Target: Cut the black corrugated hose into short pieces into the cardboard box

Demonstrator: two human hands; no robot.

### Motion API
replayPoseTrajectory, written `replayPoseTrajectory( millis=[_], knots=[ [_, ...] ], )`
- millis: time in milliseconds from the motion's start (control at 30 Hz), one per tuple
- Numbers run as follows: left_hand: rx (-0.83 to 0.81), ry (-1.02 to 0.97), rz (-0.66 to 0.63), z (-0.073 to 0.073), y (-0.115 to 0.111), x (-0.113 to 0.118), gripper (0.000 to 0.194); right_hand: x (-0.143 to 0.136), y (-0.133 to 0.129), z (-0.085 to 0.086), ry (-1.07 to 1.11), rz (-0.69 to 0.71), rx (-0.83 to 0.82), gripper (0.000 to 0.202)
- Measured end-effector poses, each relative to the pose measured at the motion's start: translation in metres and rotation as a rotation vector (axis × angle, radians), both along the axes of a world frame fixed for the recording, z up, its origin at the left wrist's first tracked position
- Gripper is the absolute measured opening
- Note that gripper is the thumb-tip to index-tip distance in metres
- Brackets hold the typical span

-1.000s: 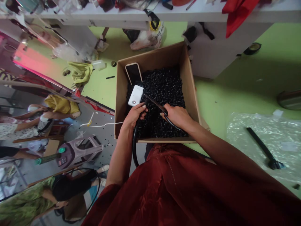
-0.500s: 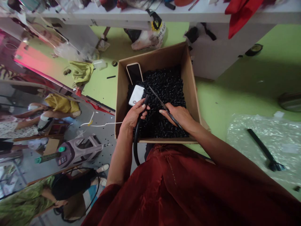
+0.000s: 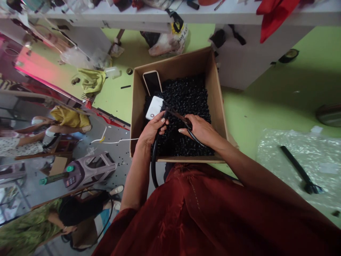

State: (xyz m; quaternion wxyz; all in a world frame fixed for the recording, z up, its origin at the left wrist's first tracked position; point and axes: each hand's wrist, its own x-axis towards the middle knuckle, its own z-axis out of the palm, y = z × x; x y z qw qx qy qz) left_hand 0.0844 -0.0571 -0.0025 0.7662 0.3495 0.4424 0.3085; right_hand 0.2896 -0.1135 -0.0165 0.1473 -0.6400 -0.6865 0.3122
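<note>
A long black tube (image 3: 153,160) runs up from my lap to my left hand (image 3: 152,128), whose fingers are wrapped round it near its upper end. Scissors (image 3: 179,115) are held in my right hand (image 3: 200,129), their blades spread and pointing left at the tube's tip. Both hands are over an open cardboard box (image 3: 220,103) filled with many small black pieces (image 3: 186,93). Beside my left hand lies a white device (image 3: 154,107) with a cable. A phone (image 3: 152,82) leans in the box's back left corner.
Plastic wrap (image 3: 301,160) with a black strap-like item lies at right. A yellow cloth (image 3: 92,80) and tape roll (image 3: 129,71) sit left of the box. Behind is a shelf (image 3: 133,20). Two people sit at left, near a stool (image 3: 93,170).
My right hand has turned slightly and moved up and left. The scissors' blades have spread and come to the tube's upper end. My left hand has barely moved.
</note>
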Motion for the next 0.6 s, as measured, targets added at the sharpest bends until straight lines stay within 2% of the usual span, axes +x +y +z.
replayPoseTrajectory(
  millis=[333, 600],
  knots=[
    [-0.015, 0.002, -0.045, -0.0002, -0.0021, -0.0003, 0.048, -0.0001, 0.0005, -0.0025, 0.009, 0.045, 0.015, 0.055],
    [-0.038, 0.009, -0.104, -0.0022, -0.0017, -0.0019, 0.047, 0.0038, -0.0002, 0.0054, -0.051, 0.141, 0.003, 0.035]
  ],
)
